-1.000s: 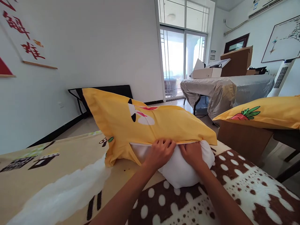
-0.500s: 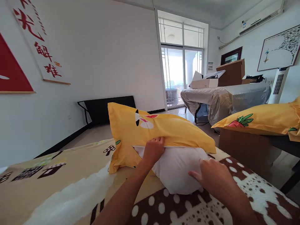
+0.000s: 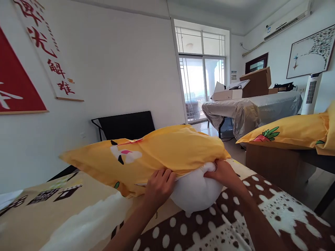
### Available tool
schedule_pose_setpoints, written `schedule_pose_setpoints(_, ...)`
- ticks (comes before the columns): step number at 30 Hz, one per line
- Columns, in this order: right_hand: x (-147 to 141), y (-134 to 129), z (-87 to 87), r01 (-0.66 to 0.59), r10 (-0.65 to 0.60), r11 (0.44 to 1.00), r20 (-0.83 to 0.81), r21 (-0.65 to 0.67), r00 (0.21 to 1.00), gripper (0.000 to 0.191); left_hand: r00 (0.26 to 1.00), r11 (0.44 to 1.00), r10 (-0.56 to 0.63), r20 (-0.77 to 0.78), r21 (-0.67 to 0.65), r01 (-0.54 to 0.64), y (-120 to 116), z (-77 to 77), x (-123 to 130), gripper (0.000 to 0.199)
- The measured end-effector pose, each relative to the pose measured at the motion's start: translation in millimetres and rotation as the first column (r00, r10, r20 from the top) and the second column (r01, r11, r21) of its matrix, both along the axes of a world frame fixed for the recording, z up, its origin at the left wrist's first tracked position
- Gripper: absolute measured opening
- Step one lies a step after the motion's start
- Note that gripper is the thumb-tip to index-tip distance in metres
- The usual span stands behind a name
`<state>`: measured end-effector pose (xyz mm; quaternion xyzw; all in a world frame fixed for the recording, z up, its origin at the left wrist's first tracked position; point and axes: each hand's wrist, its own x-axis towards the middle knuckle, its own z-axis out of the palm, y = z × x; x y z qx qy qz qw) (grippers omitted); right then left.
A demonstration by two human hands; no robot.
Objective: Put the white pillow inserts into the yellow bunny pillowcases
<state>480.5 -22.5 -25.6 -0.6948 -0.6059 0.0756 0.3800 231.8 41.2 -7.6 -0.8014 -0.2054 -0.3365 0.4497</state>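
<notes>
Case (image 3: 167,150) corner dropped, right hand (image 3: 223,172) moved in | left hand (image 3: 160,184) grips case edge, right pinches pillow (image 3: 196,195) | stuffing, likely; next needs edge lifted

The blanket (image 3: 78,212) is beige on the left and brown with white spots on the right. The white pillow (image 3: 195,195) rests on it, partly inside the yellow case (image 3: 178,148). A second pillow (image 3: 293,130) lies on a brown support (image 3: 274,165). The plastic-covered table (image 3: 280,103) carries a white carton (image 3: 225,95) and a brown carton (image 3: 258,83).
</notes>
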Motion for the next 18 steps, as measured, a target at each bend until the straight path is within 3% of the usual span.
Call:
schedule_pose_setpoints(2, -20.5, -6.9, 2.8, 0.018, -0.023, 0.975, 0.022, 0.220, 0.999, 0.043, 0.998, 0.991, -0.063, -0.003, 0.115, 0.063, -17.8, 10.2, 0.3, 0.022)
schedule_pose_setpoints(5, -58.0, -19.3, 4.4, 0.029, -0.069, 0.866, 0.061, 0.499, 0.996, 0.038, 0.996, 0.982, -0.087, 0.015, 0.172, 0.083, -43.6, 28.0, -1.7, 0.020)
schedule_pose_setpoints(10, -116.8, -32.3, 21.4, 0.053, -0.107, 0.740, 0.039, 0.670, 0.993, 0.027, 0.972, 0.981, -0.141, 0.188, 0.157, 0.112, -67.9, 49.5, -9.5, 0.025)
schedule_pose_setpoints(14, -139.5, -40.6, 71.7, 0.081, -0.178, 0.604, 0.035, 0.793, 0.983, 0.019, 0.814, 0.922, -0.383, 0.436, 0.239, 0.306, -73.0, 79.6, -3.7, 0.033)
schedule_pose_setpoints(18, -144.2, -68.7, 149.6, 0.043, -0.355, 0.378, 0.102, 0.925, 0.929, 0.005, 0.521, 0.773, -0.634, 0.571, 0.488, 0.406, -90.4, 137.9, 14.3, 0.031)
